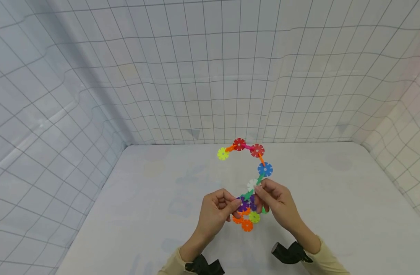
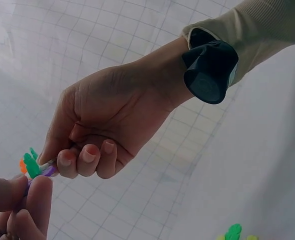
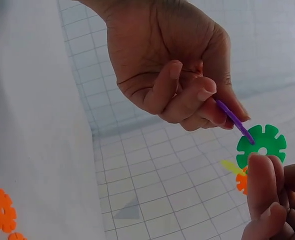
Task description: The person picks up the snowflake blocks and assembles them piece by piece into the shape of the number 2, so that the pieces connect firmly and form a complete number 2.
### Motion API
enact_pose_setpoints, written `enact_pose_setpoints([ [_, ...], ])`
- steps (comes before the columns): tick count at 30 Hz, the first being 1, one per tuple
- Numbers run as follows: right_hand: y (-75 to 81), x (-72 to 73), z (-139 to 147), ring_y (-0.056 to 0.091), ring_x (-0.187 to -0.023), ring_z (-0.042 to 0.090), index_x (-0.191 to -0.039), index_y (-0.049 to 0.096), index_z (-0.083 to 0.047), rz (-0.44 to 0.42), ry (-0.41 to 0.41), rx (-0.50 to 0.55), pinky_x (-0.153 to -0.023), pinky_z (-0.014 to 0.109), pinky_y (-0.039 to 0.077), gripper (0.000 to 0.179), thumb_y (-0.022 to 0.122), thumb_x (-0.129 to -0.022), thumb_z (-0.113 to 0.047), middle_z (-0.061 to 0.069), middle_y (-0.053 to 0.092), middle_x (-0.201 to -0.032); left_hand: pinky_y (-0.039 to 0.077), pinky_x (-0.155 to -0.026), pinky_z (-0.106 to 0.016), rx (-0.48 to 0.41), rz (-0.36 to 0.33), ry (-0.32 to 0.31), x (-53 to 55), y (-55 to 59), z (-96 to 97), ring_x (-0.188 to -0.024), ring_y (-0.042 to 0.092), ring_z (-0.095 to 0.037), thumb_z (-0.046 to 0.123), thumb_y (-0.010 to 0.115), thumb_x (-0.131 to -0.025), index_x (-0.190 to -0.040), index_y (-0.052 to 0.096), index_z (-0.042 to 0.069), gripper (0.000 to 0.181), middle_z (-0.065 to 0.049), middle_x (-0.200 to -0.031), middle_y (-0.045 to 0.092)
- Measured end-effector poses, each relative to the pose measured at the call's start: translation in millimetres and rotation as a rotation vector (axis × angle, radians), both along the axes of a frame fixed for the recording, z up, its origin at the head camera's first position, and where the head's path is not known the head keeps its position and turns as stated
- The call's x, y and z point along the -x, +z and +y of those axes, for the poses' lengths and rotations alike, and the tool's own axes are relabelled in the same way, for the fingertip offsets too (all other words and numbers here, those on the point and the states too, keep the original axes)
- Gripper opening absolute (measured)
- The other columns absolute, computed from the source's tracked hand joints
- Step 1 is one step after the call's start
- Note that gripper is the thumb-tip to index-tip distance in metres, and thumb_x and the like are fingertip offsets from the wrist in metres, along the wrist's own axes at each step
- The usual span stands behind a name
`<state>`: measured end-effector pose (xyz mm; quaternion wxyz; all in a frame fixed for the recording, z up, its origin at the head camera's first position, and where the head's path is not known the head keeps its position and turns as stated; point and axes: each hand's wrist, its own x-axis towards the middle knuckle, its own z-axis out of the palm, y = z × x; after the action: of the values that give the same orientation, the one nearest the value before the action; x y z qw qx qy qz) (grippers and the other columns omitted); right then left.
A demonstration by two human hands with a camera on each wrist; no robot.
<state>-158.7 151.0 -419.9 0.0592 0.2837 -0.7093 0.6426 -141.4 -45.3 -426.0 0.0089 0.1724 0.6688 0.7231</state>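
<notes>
A curved chain of notched plastic building discs links yellow, orange, red, pink, blue, green, white and purple pieces. At its near end my left hand (image 1: 214, 214) pinches a purple disc (image 1: 243, 204) between thumb and index finger. The thumb and fingers of my right hand (image 1: 278, 202) pinch the white disc (image 1: 251, 185). Between the hands a green disc (image 3: 262, 145) slots edge-on into the purple disc (image 3: 235, 121). A blue disc (image 1: 265, 169) rises beyond the right hand, and a yellow disc (image 1: 222, 154) ends the far side. Fingers partly hide the joints.
Below the hands are orange discs (image 1: 247, 225) and a yellow-green disc (image 1: 254, 217). Partly covered by the right hand is a green piece (image 1: 265, 209). White table (image 1: 154, 191) surrounds them, with grid-patterned sheets (image 1: 210, 76) behind and at both sides.
</notes>
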Motion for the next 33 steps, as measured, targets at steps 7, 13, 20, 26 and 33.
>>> enact_pose_setpoints([
  [7, 0.0, 2.4, 1, 0.054, -0.047, 0.021, -0.080, 0.052, -0.002, -0.028, 0.060, 0.013, -0.041, 0.034, 0.043, 0.022, 0.042, -0.099, 0.004, 0.010, 0.055, -0.061, 0.045, -0.044, -0.024, 0.005, 0.019, 0.008, -0.8, 1.6, 2.1, -0.053, 0.062, -0.034, 0.008, 0.067, -0.088, -0.080, 0.061, -0.006, 0.017, -0.020, -0.069, 0.065],
  [13, -1.6, 4.6, 4, 0.055, -0.048, 0.018, -0.085, 0.049, -0.001, -0.026, 0.117, 0.015, -0.041, 0.033, 0.044, 0.019, 0.038, -0.099, 0.006, 0.011, 0.055, -0.063, 0.044, -0.043, -0.023, 0.009, 0.068, -0.002, 0.6, -1.3, 3.4, -0.053, 0.063, -0.025, 0.009, 0.066, -0.089, -0.080, 0.061, -0.003, 0.015, -0.024, -0.070, 0.064],
  [20, -2.3, 7.8, 6, 0.054, -0.050, 0.019, -0.090, 0.050, 0.000, -0.043, 0.160, -0.001, -0.041, 0.032, 0.044, 0.017, 0.038, -0.100, 0.004, 0.012, 0.056, -0.067, 0.045, -0.043, -0.025, -0.002, 0.112, 0.037, 1.1, -4.8, 3.6, -0.055, 0.063, -0.033, 0.008, 0.065, -0.090, -0.083, 0.063, -0.001, 0.011, -0.017, -0.069, 0.066],
  [26, -0.7, 7.4, 7, 0.057, -0.054, 0.021, -0.096, 0.055, 0.000, -0.122, 0.205, -0.087, -0.042, 0.030, 0.045, 0.006, 0.050, -0.097, 0.000, 0.011, 0.060, -0.074, 0.046, -0.041, -0.027, -0.028, 0.158, 0.094, 3.0, -8.3, 3.0, -0.052, 0.061, -0.033, 0.001, 0.065, -0.088, -0.085, 0.064, -0.003, 0.006, -0.021, -0.069, 0.064],
  [33, -1.9, 3.0, 1, 0.059, -0.055, 0.025, -0.094, 0.061, -0.002, -0.158, 0.231, -0.172, -0.044, 0.027, 0.045, 0.004, 0.057, -0.095, -0.004, 0.010, 0.060, -0.073, 0.044, -0.041, -0.026, -0.061, 0.173, 0.103, 4.2, -9.0, 4.5, -0.050, 0.059, -0.033, 0.002, 0.066, -0.088, -0.086, 0.064, -0.005, 0.008, -0.023, -0.067, 0.063],
])
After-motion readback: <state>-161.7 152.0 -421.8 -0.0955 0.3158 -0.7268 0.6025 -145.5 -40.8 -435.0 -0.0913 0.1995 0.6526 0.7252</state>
